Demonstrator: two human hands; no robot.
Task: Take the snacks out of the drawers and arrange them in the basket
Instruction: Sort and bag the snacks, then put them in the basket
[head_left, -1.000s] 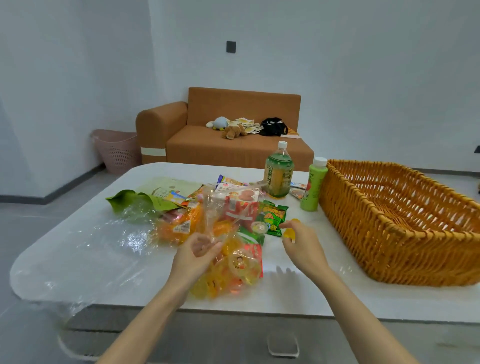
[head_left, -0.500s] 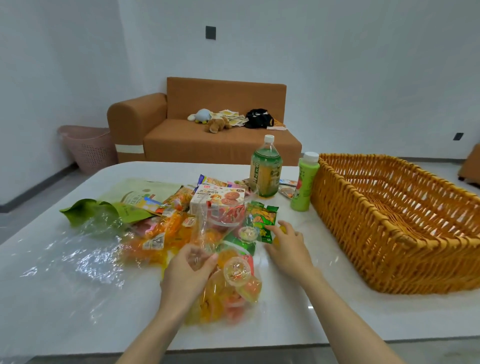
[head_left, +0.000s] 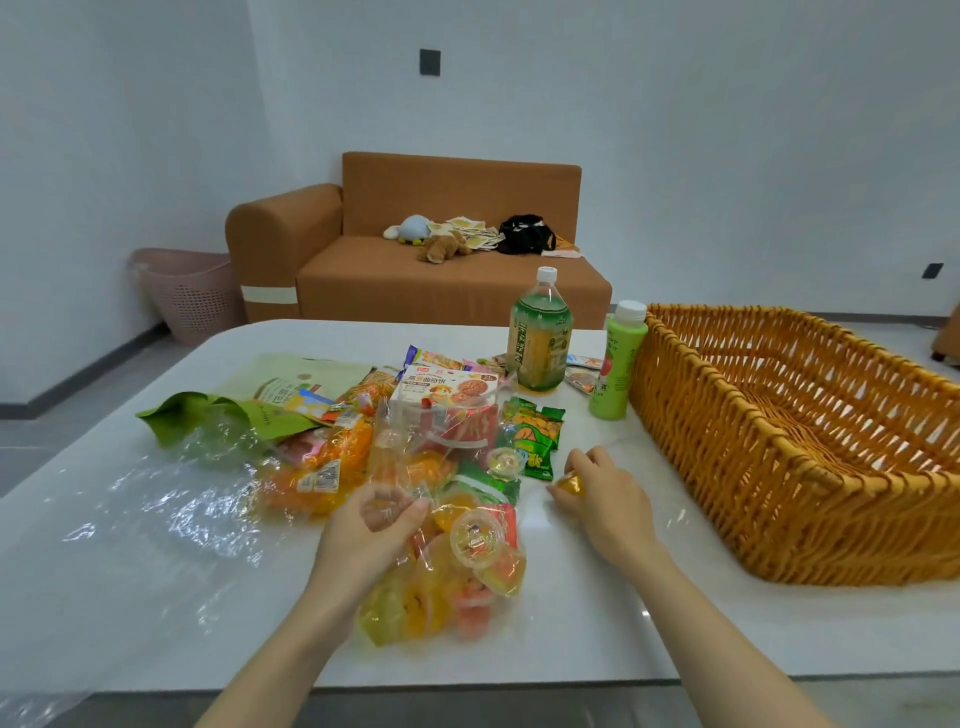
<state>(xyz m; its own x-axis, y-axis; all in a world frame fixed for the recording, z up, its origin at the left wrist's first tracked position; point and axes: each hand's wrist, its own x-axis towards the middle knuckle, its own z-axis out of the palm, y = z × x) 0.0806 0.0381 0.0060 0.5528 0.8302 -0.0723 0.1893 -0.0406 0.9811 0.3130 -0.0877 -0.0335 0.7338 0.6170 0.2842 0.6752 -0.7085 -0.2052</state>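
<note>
Still pinching the clear bag of jelly cups with the left hand, well left of the wicker basket. Holding one yellow jelly cup in the curled fingers of the right hand — same hold as a second ago, now low over the table, near the basket's left wall. No snack seen inside yet — likely the first transfer, lift pending.

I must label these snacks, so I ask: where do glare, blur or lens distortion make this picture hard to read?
Head view: glare whitens the plastic film left on the table; the jelly cup bag that the left hand pinches glints; wide-angle distortion seems to bow the basket rim.
</note>
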